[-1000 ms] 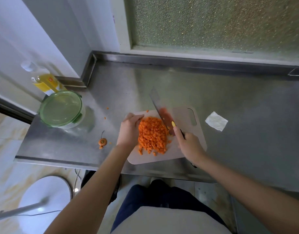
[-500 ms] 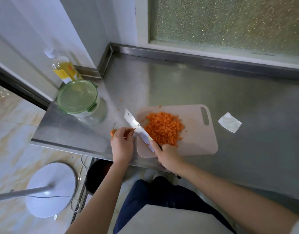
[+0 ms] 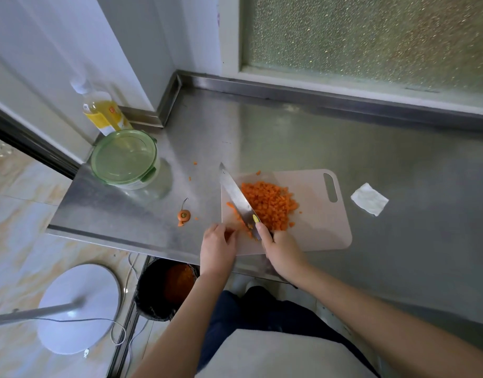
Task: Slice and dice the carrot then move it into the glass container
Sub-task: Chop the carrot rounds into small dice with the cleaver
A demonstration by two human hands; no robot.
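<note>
Carrot dice (image 3: 267, 205) lay heaped in the middle of the cutting board (image 3: 322, 233), with a few stray bits on the steel surface (image 3: 289, 137) to its left. My right hand (image 3: 282, 251) gripped the knife (image 3: 236, 197) by its handle, fingers (image 3: 262, 231) wrapped round it and the index finger stretched onto the blade, which slanted away leftward along the pile's left edge. My left hand (image 3: 217, 248) sat at the board's near left corner, its fingers curled down over some loose orange pieces; I could not tell whether they held any. The glass container (image 3: 125, 159), green lid on, stood well apart at the far left, just in front of an oil bottle (image 3: 103, 113). The cut-off carrot top (image 3: 184, 214) lay between container and board.
</note>
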